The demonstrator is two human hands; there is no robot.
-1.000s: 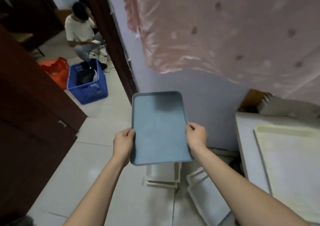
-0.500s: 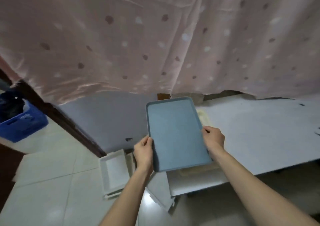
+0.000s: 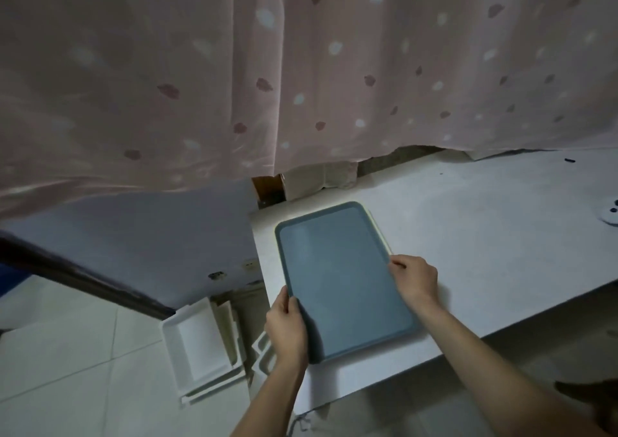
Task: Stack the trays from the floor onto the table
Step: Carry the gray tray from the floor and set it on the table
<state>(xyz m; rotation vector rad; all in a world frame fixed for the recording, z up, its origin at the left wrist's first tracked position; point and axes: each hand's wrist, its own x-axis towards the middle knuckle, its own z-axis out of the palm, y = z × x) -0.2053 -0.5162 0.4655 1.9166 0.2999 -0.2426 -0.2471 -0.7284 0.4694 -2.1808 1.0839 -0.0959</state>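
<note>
I hold a blue-grey tray (image 3: 341, 279) by its two long sides over the left end of the white table (image 3: 485, 236). My left hand (image 3: 286, 328) grips the near left rim and my right hand (image 3: 414, 279) grips the right rim. A cream tray's edge (image 3: 379, 231) peeks out under the blue one along its right side; whether the two trays touch I cannot tell. On the tiled floor to the left of the table lie white trays (image 3: 197, 343), some of them leaning against each other.
A pink dotted curtain (image 3: 301, 68) hangs over the back of the table. A cardboard box (image 3: 314, 180) stands at the table's far left corner. A small white object (image 3: 610, 214) lies at the right edge. The wall (image 3: 133, 236) has sockets low down.
My view has swung right from the doorway to the table. The blue tray has moved from above the floor to above the table's left end, lower and over the cream tray.
</note>
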